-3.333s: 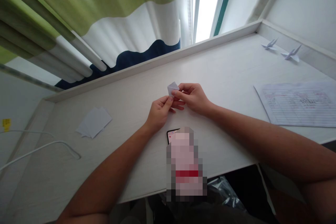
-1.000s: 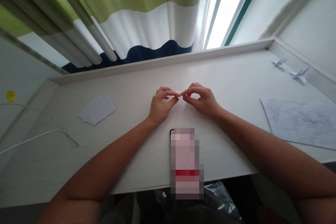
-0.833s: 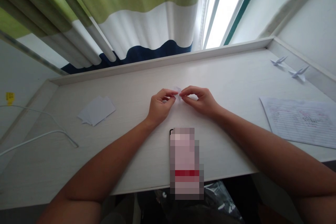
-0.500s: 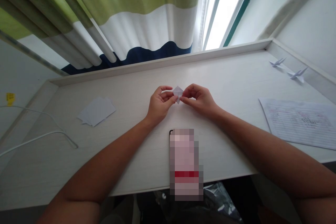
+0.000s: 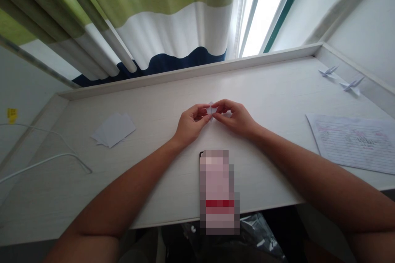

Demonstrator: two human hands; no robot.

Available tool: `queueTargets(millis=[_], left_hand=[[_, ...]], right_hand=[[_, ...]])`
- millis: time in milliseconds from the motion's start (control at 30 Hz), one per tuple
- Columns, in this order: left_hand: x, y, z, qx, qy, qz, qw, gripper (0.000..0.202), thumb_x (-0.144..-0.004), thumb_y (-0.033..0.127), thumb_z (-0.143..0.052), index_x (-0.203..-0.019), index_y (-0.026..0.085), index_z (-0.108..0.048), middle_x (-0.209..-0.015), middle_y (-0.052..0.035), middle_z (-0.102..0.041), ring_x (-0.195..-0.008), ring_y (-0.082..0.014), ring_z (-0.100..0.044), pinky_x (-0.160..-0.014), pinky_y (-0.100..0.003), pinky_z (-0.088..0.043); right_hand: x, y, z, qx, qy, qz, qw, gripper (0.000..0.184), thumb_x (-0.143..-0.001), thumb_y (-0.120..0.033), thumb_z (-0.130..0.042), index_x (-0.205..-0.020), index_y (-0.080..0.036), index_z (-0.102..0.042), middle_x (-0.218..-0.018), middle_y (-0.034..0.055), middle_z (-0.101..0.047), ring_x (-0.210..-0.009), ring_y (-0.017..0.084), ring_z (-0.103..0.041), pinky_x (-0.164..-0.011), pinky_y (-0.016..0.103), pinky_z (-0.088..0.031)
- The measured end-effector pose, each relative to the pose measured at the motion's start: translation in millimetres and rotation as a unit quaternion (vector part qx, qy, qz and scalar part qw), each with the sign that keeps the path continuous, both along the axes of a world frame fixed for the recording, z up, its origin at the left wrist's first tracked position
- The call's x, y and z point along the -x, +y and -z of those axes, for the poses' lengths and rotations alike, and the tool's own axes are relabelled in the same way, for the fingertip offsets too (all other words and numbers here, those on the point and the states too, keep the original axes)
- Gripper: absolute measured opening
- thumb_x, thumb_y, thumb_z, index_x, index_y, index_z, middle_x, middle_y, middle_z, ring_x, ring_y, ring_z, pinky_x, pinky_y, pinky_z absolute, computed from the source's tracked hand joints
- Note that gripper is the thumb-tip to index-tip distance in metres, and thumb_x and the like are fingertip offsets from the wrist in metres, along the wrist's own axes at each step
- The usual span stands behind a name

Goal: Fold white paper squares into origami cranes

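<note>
A small folded piece of white paper [image 5: 210,109] is held just above the white desk [image 5: 154,102], pinched from both sides. My left hand [image 5: 189,125] grips its left side with thumb and fingers closed. My right hand [image 5: 236,117] pinches its right side, fingers curled over it. Most of the paper is hidden by my fingertips. Both forearms rest across the desk's near edge.
A phone [image 5: 218,191] lies at the near edge between my arms. A small stack of white paper squares [image 5: 113,129] sits to the left, a white cable [image 5: 46,160] beyond it. A lined printed sheet [image 5: 354,141] lies right; two folded paper cranes [image 5: 339,78] stand far right.
The view has swung since the earliest frame. My fingers have kept working the small paper, which showed as a diamond half a second ago and is now more covered by my fingertips.
</note>
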State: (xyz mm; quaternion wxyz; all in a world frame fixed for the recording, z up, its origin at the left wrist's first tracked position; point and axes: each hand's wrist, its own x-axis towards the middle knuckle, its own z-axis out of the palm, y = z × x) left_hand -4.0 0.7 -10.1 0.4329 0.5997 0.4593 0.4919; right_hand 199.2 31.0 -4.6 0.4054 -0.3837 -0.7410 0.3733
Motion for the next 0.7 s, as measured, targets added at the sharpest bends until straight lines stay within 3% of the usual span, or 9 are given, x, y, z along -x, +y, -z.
queueTargets(millis=[100,200,367,567,700], left_hand=[[0.3,-2.2,-2.3,-0.004,0.074,-0.008,0.997,0.030,-0.091,0.024,-0.080,-0.121,0.021,-0.079,-0.097,-0.0043,-0.079,-0.088,-0.0171,-0.073,-0.089,-0.034,-0.059],[0.0,-4.1,-4.3,-0.014,0.153,-0.025,0.988,0.018,-0.092,0.022,-0.078,-0.110,0.023,-0.081,-0.107,-0.0061,-0.081,-0.098,-0.0207,-0.073,-0.098,-0.038,-0.059],[-0.8,-5.1,-8.0,-0.047,0.278,-0.029,0.959,0.012,-0.093,0.015,-0.077,-0.102,0.023,-0.079,-0.109,-0.0048,-0.080,-0.115,-0.0247,-0.068,-0.110,-0.044,-0.053],[0.1,-3.4,-8.0,-0.059,0.311,-0.013,0.948,0.008,-0.097,0.020,-0.076,-0.103,0.023,-0.080,-0.110,-0.0056,-0.077,-0.116,-0.0259,-0.065,-0.110,-0.045,-0.052],[0.7,-2.3,-6.1,-0.062,0.325,-0.005,0.944,0.011,-0.099,0.023,-0.074,-0.107,0.023,-0.082,-0.112,-0.0070,-0.075,-0.118,-0.0267,-0.063,-0.112,-0.047,-0.051]], right_hand=[[-1.1,1.7,0.6,0.005,-0.037,0.015,0.999,0.017,-0.088,-0.032,-0.073,-0.103,-0.022,-0.072,-0.091,0.0040,-0.076,-0.085,0.021,-0.068,-0.084,0.040,-0.053],[-1.5,2.9,0.5,0.004,-0.075,0.019,0.997,0.015,-0.090,-0.035,-0.071,-0.097,-0.022,-0.071,-0.096,0.0068,-0.077,-0.089,0.024,-0.068,-0.085,0.042,-0.052],[-3.6,5.9,1.1,-0.051,-0.156,0.020,0.986,0.012,-0.088,-0.031,-0.071,-0.092,-0.021,-0.074,-0.104,0.0117,-0.076,-0.104,0.030,-0.067,-0.097,0.046,-0.049],[-5.4,5.4,-3.2,-0.019,-0.210,0.010,0.977,0.016,-0.091,-0.036,-0.072,-0.094,-0.022,-0.078,-0.081,0.0035,-0.072,-0.082,0.023,-0.064,-0.086,0.040,-0.046],[-5.7,3.8,-8.5,-0.006,-0.219,0.006,0.976,0.017,-0.093,-0.034,-0.069,-0.095,-0.021,-0.081,-0.084,0.0039,-0.077,-0.082,0.021,-0.066,-0.085,0.037,-0.045]])
